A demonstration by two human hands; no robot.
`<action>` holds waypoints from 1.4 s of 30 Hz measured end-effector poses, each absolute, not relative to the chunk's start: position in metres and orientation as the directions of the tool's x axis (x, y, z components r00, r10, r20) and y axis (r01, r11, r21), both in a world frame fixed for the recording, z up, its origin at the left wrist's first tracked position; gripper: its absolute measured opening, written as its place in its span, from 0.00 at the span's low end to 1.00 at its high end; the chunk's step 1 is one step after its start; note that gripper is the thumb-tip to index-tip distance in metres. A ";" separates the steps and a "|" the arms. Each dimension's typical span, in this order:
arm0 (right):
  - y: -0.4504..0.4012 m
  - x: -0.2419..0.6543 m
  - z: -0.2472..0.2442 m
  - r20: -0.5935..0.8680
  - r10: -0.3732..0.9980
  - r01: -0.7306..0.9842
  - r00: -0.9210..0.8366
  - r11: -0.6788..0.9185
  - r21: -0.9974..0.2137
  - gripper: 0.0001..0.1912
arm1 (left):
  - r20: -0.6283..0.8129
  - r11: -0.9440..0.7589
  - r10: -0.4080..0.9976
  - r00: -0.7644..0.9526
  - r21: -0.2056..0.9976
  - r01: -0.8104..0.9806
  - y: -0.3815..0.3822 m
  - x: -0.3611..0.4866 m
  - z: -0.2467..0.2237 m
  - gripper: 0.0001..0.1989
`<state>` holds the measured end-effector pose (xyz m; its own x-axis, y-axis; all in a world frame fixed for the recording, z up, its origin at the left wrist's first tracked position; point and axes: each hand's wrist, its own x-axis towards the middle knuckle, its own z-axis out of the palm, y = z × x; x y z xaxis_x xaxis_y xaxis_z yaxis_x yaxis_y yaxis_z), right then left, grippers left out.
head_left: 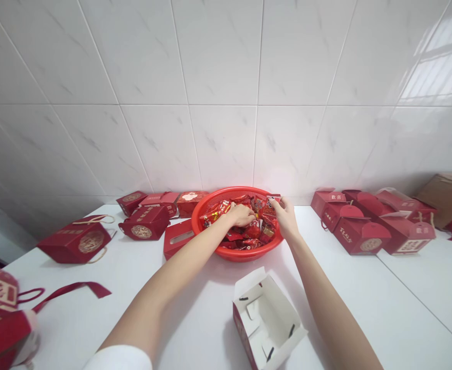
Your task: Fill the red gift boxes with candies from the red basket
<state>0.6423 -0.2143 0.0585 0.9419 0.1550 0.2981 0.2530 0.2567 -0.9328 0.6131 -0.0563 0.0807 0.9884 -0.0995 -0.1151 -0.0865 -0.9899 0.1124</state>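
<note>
A red plastic basket full of wrapped candies stands on the white table, close to the tiled wall. My left hand reaches in among the candies with its fingers bent down; whether it holds one is hidden. At the basket's right rim, my right hand pinches a small red candy packet between thumb and fingers. Nearer to me, between my forearms, an open gift box shows its white inside, its flaps up and short dark cord ends poking through the walls.
Several red gift boxes stand on the left, partly behind the basket. More red boxes cluster on the right, beside a brown cardboard box. A red ribbon trails from boxes at the near left. The tiled wall bounds the table's back.
</note>
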 end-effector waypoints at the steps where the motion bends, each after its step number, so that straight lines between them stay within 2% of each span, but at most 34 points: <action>1: -0.214 0.642 0.059 0.302 0.154 0.258 0.941 0.253 -0.932 0.16 | -0.129 -0.988 -0.098 0.987 0.131 -0.081 -0.056 0.613 0.081 0.19; 7: -0.214 0.639 0.061 0.305 0.130 0.266 0.943 0.254 -0.930 0.18 | -0.202 -0.980 -0.121 0.972 0.181 -0.084 -0.049 0.617 0.076 0.12; 9: -0.214 0.638 0.061 0.306 0.135 0.265 0.942 0.256 -0.929 0.17 | -0.225 -0.974 -0.145 0.964 0.205 -0.098 -0.047 0.618 0.074 0.13; 11: -0.215 0.638 0.062 0.303 0.145 0.262 0.942 0.249 -0.933 0.17 | -0.265 -0.960 -0.180 0.947 0.255 -0.111 -0.046 0.619 0.072 0.17; 15: -0.215 0.638 0.062 0.304 0.144 0.269 0.942 0.216 -0.939 0.16 | -0.283 -0.922 -0.258 0.924 0.357 -0.148 -0.045 0.618 0.069 0.37; 17: -0.215 0.638 0.062 0.299 0.144 0.265 0.943 0.215 -0.940 0.16 | -0.308 -0.917 -0.279 0.910 0.366 -0.157 -0.045 0.619 0.067 0.41; 20: -0.215 0.638 0.062 0.296 0.154 0.259 0.943 0.224 -0.940 0.16 | -0.386 -0.936 -0.267 0.883 0.321 -0.143 -0.048 0.624 0.065 0.36; 24: -0.216 0.637 0.063 0.324 0.130 0.298 0.937 0.183 -0.937 0.18 | -0.390 -0.947 -0.274 0.879 0.266 -0.177 -0.057 0.638 0.062 0.29; 31: -0.216 0.637 0.065 0.308 0.152 0.280 0.939 0.177 -0.944 0.17 | -0.329 -0.943 -0.289 0.899 0.258 -0.209 -0.066 0.649 0.059 0.34; 42: -0.215 0.640 0.060 0.324 0.160 0.291 0.933 0.195 -0.937 0.18 | -0.251 -0.934 -0.303 0.919 0.272 -0.233 -0.069 0.645 0.057 0.29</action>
